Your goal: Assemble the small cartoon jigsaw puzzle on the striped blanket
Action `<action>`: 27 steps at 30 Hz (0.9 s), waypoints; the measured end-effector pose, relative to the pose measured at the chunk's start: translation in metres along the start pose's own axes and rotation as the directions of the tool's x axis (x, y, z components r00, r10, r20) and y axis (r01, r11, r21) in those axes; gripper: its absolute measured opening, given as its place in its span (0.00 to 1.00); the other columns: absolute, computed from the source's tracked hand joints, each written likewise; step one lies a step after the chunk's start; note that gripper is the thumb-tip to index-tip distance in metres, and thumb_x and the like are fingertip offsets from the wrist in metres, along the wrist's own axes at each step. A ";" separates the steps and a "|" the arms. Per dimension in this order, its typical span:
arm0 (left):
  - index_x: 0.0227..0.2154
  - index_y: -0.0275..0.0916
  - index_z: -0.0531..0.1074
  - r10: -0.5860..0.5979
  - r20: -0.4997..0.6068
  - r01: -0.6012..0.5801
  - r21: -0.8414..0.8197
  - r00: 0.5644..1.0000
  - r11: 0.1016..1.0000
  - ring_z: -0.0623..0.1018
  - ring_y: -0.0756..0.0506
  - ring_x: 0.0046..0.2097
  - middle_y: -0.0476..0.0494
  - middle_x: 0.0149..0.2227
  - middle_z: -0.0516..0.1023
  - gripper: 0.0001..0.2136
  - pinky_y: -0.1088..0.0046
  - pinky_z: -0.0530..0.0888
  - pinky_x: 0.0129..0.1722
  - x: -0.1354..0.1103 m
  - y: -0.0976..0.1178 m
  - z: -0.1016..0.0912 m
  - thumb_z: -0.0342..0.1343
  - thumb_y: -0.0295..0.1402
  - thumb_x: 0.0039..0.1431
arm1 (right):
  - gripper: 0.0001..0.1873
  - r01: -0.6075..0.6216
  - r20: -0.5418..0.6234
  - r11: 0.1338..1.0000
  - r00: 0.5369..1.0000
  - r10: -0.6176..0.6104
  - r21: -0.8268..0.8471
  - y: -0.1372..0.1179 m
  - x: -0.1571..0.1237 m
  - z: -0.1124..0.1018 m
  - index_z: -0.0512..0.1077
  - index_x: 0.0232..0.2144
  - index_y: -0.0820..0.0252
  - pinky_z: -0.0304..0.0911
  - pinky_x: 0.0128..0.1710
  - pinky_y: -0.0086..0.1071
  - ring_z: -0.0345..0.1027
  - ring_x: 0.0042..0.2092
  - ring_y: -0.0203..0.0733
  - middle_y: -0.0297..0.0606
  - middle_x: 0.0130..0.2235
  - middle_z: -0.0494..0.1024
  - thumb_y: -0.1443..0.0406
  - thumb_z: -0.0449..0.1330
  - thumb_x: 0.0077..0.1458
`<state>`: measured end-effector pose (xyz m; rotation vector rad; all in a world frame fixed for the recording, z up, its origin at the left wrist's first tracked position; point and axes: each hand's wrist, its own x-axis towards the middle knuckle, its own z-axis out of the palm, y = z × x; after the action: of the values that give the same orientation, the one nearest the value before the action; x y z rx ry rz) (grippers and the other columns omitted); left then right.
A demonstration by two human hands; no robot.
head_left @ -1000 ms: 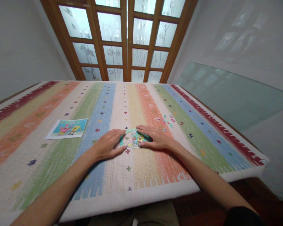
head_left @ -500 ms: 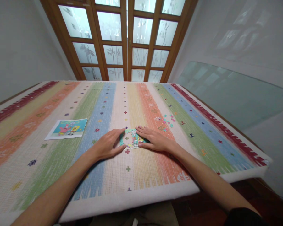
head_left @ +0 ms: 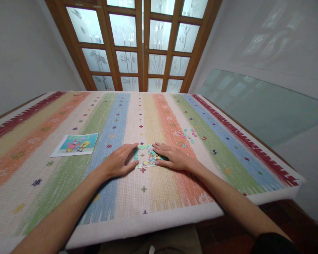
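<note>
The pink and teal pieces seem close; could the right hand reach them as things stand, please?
Probably yes: the pieces lie just beyond the right hand, and nothing visible stands between them.

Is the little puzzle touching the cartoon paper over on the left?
Apart. The head view shows striped tablecloth and the left hand between the puzzle and the cartoon paper.
</note>
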<state>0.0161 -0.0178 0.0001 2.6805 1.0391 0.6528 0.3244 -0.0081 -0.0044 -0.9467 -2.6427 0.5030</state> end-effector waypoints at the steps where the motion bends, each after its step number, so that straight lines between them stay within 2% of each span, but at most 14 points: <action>1: 0.65 0.35 0.60 0.002 -0.004 -0.002 0.005 1.000 1.000 0.76 0.36 0.58 0.30 0.59 0.74 0.26 0.56 0.73 0.59 0.000 -0.001 0.000 0.51 0.42 0.68 | 0.35 0.002 -0.006 1.000 1.000 -0.002 0.000 0.000 0.000 0.000 0.62 0.69 0.55 0.51 0.72 0.51 0.52 0.72 0.51 0.44 0.70 0.61 0.48 0.59 0.66; 10: 0.63 0.36 0.64 0.032 -0.051 -0.030 0.031 0.998 0.999 0.77 0.36 0.57 0.31 0.58 0.76 0.26 0.56 0.74 0.58 0.000 -0.003 0.002 0.55 0.43 0.67 | 0.32 0.044 -0.051 0.999 0.998 -0.045 -0.021 -0.004 0.001 -0.002 0.68 0.65 0.60 0.58 0.69 0.51 0.60 0.69 0.53 0.49 0.66 0.68 0.50 0.61 0.65; 15: 0.50 0.38 0.74 0.126 -0.112 -0.126 0.010 0.986 0.992 0.80 0.39 0.50 0.35 0.49 0.81 0.14 0.57 0.78 0.51 0.001 -0.005 0.004 0.56 0.40 0.67 | 0.27 0.098 -0.102 0.994 0.989 -0.103 -0.057 -0.004 0.000 -0.003 0.74 0.59 0.61 0.63 0.66 0.49 0.67 0.65 0.52 0.49 0.61 0.75 0.51 0.62 0.65; 17: 0.46 0.37 0.77 0.170 -0.142 -0.169 0.018 0.975 0.985 0.81 0.39 0.50 0.34 0.48 0.82 0.12 0.57 0.79 0.51 0.002 -0.007 0.005 0.57 0.39 0.67 | 0.23 0.129 -0.122 0.990 0.983 -0.135 -0.061 -0.005 0.000 -0.003 0.77 0.55 0.60 0.64 0.66 0.48 0.68 0.64 0.52 0.48 0.59 0.77 0.53 0.63 0.65; 22: 0.43 0.37 0.80 0.209 -0.161 -0.204 0.046 0.964 0.978 0.82 0.38 0.49 0.35 0.47 0.83 0.11 0.54 0.79 0.52 0.002 -0.008 0.005 0.57 0.39 0.68 | 0.15 0.199 -0.154 0.979 0.967 -0.205 -0.055 -0.008 0.002 -0.003 0.81 0.48 0.58 0.66 0.65 0.45 0.76 0.57 0.48 0.44 0.54 0.82 0.57 0.61 0.67; 27: 0.41 0.37 0.81 0.236 -0.172 -0.229 0.057 0.956 0.972 0.81 0.39 0.49 0.35 0.45 0.83 0.12 0.58 0.81 0.49 0.004 -0.005 0.003 0.55 0.38 0.69 | 0.12 0.238 -0.168 0.969 0.955 -0.245 -0.059 -0.007 0.002 0.000 0.81 0.46 0.57 0.67 0.64 0.45 0.78 0.54 0.46 0.40 0.49 0.85 0.60 0.60 0.68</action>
<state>0.0171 -0.0116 -0.0025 2.8457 0.7842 0.9409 0.3188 -0.0118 -0.0013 -0.6319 -2.5683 0.2977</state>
